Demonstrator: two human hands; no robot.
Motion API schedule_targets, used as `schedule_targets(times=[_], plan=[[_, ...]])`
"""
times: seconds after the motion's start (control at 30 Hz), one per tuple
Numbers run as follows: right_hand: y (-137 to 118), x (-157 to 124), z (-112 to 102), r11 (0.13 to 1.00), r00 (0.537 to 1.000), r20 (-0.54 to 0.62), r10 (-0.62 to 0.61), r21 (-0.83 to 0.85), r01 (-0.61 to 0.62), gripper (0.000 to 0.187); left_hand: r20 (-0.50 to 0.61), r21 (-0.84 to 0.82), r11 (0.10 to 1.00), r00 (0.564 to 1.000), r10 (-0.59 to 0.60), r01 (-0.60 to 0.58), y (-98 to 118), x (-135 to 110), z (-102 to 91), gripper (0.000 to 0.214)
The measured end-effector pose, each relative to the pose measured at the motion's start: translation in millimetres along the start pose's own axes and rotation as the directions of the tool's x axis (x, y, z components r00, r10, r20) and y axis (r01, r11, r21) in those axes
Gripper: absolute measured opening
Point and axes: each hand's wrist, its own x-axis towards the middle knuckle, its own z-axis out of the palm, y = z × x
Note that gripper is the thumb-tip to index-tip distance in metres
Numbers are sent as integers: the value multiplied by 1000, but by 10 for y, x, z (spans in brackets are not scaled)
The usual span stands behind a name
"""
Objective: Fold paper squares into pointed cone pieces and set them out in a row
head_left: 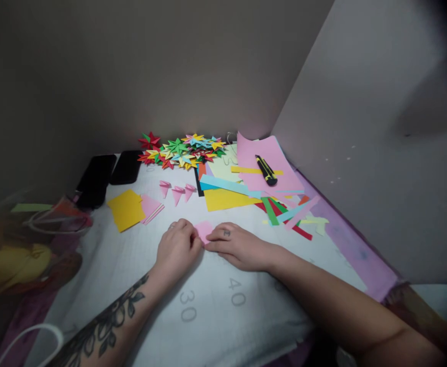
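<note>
A small piece of pink paper (pixel 203 231) lies on the white table cover between my hands. My left hand (pixel 180 238) pinches its left edge, fingers curled. From the other side, my right hand (pixel 234 245) presses its fingertips together on the paper's lower right edge. Three folded pink paper pieces (pixel 177 194) stand just beyond my hands. Left of them are yellow paper squares (pixel 126 210) and pink paper squares (pixel 150 208), partly overlapping.
Many-coloured folded paper stars (pixel 177 149) are heaped against the back wall. A utility knife (pixel 266 170) lies on pink sheets (pixel 252 148), near scattered paper strips (pixel 284 211). Two black phones (pixel 126 167) rest at the back left. A blurred yellow object (pixel 15 265) is at far left.
</note>
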Motion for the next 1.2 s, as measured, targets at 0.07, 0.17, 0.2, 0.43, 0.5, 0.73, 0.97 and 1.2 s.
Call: schedule_targets(times=[0.07,0.17,0.2,0.43,0.5,0.73,0.97,1.2], plan=[[-12,3,4,1000,1000,13,12,-22,-12,35,9,-2,1000,1000,-3,3,0,-1,0,12],[-22,-1,13,998,999,33,35,-54,-34,37,22,-4,1000,1000,-3,3,5,-2,-7,13],[-21,-4,15,998,999,36,38,-59,-36,37,26,-6,1000,1000,-4,4,7,-1,-13,13],[-6,-19,1,999,998,53,27,-30,-26,34,52,-42,999,999,6,-3,0,-7,-54,13],[-11,-19,-11,999,998,59,37,-13,-36,34,58,-52,999,998,11,-8,-7,-6,-53,13],[-29,-16,-30,998,997,54,61,31,-62,34,52,-44,999,999,2,0,-5,-1,-39,14],[-33,-10,-60,990,995,49,85,106,-90,30,42,-20,1000,999,-12,13,15,-2,-39,14],[-9,-14,-40,988,996,22,90,126,-93,32,50,-8,1000,998,-26,27,26,1,-40,14]])
